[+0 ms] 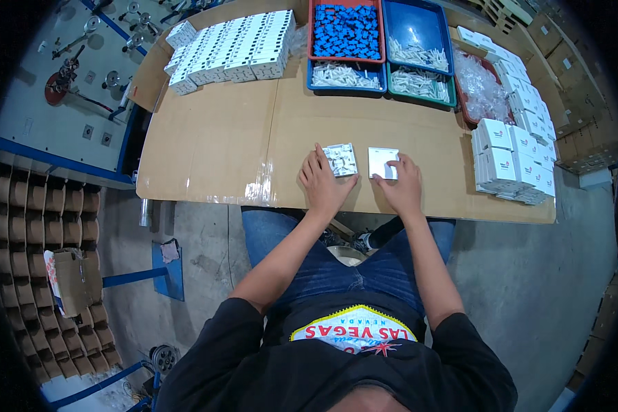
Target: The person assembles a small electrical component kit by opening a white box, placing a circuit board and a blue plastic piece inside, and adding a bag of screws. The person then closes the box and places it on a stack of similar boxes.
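On the cardboard-covered table in front of me sits a square white housing (pixel 342 159) with its inner parts showing. My left hand (pixel 319 187) grips it at the left and lower edges, between thumb and fingers. Beside it, a short gap to the right, is a flat square white plate (pixel 380 162) with a smooth face up. My right hand (pixel 406 193) has thumb and fingers closed on its lower right part. The two pieces are apart, and both seem to rest on the cardboard (pixel 212 151).
White square units (pixel 254 44) stand in rows at the back left. A red tray (pixel 311 34) holds small blue parts; blue (pixel 415 24) and green (pixel 453 96) trays hold white pieces. Clear plastic bags (pixel 480 86) and stacked white units (pixel 498 168) are at the right.
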The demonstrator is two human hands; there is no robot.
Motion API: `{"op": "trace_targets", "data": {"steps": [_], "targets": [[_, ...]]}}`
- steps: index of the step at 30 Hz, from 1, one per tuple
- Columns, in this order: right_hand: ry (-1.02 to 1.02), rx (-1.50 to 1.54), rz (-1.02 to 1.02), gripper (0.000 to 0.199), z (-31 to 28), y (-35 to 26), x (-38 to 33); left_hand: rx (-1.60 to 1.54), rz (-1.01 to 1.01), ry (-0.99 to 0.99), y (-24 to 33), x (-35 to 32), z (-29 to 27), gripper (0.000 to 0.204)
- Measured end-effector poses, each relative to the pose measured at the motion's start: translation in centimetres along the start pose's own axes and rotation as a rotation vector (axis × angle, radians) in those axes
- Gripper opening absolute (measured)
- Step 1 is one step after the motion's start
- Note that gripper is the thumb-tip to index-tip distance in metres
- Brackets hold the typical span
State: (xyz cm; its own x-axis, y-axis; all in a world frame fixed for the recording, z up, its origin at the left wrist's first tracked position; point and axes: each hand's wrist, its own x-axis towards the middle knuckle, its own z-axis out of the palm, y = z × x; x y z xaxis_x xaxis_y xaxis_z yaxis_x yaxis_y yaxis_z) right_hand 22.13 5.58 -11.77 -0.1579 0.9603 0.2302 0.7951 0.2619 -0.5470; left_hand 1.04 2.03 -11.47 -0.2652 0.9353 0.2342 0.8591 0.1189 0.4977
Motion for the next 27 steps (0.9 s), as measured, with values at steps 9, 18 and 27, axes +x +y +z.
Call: {"op": "trace_targets", "data": {"steps": [9, 18, 27], "targets": [[0.119, -0.027, -0.046, 0.050, 1.1, 2.3, 0.4, 0.053, 0.105, -0.082, -1.1, 1.4, 0.2, 0.114], [0.150, -0.024, -0.018, 0.051, 1.1, 1.9, 0.2, 0.056, 0.101, -0.049, -1.4, 1.2, 1.2, 0.111], [0.166, 0.001, 0.009, 0.050, 1.5, 1.8, 0.0, 0.041, 0.046, -0.091, -0.8, 1.3, 0.7, 0.116]]}}
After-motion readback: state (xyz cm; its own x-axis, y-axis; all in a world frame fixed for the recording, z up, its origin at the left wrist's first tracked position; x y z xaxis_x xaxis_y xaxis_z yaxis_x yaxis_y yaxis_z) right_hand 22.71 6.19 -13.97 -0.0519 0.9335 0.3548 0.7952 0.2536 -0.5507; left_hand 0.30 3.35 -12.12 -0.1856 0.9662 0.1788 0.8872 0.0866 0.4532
